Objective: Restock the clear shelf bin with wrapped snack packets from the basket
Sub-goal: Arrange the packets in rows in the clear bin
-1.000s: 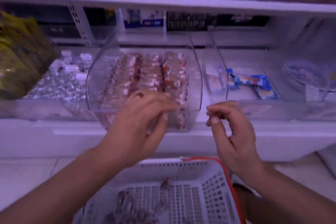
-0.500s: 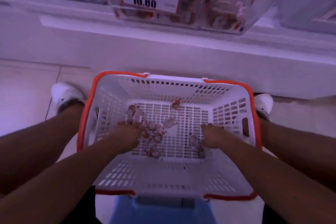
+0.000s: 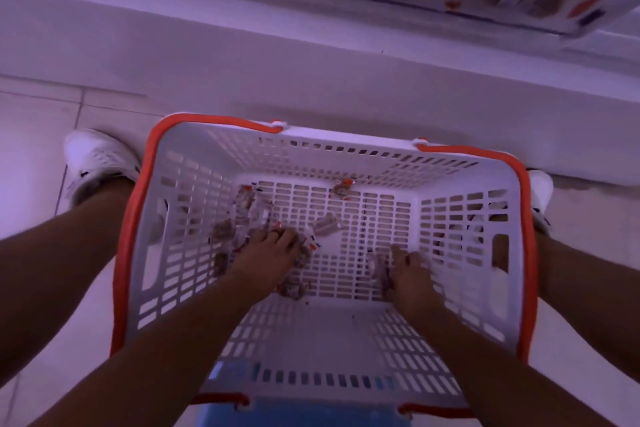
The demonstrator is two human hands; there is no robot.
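while both hands reach into the white basket (image 3: 349,149), the left hand (image 3: 273,253) curls its grip over scattered snack packets (image 3: 242,218) on the floor of it, the right hand (image 3: 408,270) closing on packets likewise.

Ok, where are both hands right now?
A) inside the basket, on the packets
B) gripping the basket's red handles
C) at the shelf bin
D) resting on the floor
A: left hand and right hand are both down on the basket floor among the scattered packets.
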